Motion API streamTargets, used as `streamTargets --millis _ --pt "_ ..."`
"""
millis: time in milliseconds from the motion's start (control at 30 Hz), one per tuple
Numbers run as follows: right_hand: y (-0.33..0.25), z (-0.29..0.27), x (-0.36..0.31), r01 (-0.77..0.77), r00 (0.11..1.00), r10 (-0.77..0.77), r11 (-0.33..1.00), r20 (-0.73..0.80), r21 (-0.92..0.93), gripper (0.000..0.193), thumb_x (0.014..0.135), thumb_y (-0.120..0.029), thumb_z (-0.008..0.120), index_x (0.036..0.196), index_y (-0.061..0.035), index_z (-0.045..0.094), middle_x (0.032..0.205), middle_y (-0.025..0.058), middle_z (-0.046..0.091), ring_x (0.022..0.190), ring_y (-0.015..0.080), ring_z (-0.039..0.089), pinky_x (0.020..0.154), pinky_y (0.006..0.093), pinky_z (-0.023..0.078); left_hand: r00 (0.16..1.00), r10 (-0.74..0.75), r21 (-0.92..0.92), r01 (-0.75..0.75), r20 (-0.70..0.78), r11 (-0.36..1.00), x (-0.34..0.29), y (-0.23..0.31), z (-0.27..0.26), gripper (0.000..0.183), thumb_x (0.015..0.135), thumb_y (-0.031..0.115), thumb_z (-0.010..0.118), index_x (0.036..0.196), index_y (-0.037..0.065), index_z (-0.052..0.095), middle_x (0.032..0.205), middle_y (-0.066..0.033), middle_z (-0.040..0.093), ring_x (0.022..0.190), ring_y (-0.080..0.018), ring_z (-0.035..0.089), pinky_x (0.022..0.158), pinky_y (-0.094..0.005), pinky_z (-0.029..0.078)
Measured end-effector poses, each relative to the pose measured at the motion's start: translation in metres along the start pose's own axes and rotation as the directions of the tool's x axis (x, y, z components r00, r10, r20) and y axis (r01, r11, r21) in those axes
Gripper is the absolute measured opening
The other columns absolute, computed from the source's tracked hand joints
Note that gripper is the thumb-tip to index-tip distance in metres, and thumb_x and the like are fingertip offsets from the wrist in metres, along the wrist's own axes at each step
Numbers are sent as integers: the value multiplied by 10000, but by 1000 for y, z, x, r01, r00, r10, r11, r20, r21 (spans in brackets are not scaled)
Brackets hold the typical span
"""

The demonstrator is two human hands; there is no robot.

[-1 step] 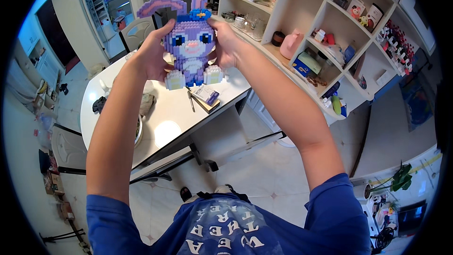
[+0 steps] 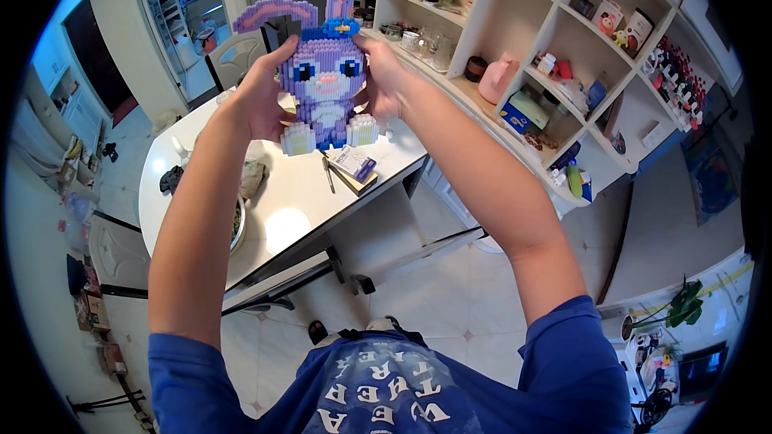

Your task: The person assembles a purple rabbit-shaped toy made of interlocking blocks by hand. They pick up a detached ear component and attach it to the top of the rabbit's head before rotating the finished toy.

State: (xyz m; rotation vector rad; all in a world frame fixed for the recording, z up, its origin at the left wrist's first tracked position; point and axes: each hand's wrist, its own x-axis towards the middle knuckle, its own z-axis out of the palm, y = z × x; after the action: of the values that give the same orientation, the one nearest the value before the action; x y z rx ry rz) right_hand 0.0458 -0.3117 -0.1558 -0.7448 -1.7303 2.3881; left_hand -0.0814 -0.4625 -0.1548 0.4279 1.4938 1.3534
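Out in front of me is a purple rabbit figure (image 2: 326, 84) made of small building blocks, held upright over the table. It has blue eyes, pale feet and a blue piece with a yellow middle at the base of one tall ear. The other ear bends over to the left. My left hand (image 2: 264, 100) is closed on its left side, thumb near the top of the head. On the opposite side my right hand (image 2: 384, 80) grips it the same way. Some of the fingers are hidden behind the figure.
Below the figure, a white table (image 2: 322, 213) carries a small box (image 2: 352, 162), a dark pen (image 2: 328, 175) and a bowl (image 2: 239, 225) partly behind my left forearm. Shelves (image 2: 515, 24) full of jars and boxes line the right. A chair (image 2: 117, 249) stands at the left.
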Motion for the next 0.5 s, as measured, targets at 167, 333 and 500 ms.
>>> streamTargets --millis 167,333,500 --pt "2 33 -1 80 995 -82 996 -52 -50 668 902 -657 327 1272 -139 528 1286 133 537 1022 395 547 969 572 371 972 234 -138 -237 -39 962 2 -14 -12 823 770 780 490 1373 220 474 1483 -6 350 1244 -408 425 957 -569 396" --pt "6 36 8 56 998 -57 998 -10 -28 709 896 -677 320 1310 -132 503 1339 146 495 1152 419 479 986 584 350 976 213 -175 -202 46 964 -4 -16 -22 808 803 766 465 1402 225 442 1461 -48 402 1243 -391 463 971 -554 417" --pt "6 40 6 3 1000 -2 1000 12 -9 747 876 -699 363 1308 -105 503 1340 173 490 1158 413 478 980 568 361 986 165 -172 -156 37 973 -2 -17 -29 803 799 749 488 1401 218 442 1429 -52 452 1246 -369 471 990 -536 399"
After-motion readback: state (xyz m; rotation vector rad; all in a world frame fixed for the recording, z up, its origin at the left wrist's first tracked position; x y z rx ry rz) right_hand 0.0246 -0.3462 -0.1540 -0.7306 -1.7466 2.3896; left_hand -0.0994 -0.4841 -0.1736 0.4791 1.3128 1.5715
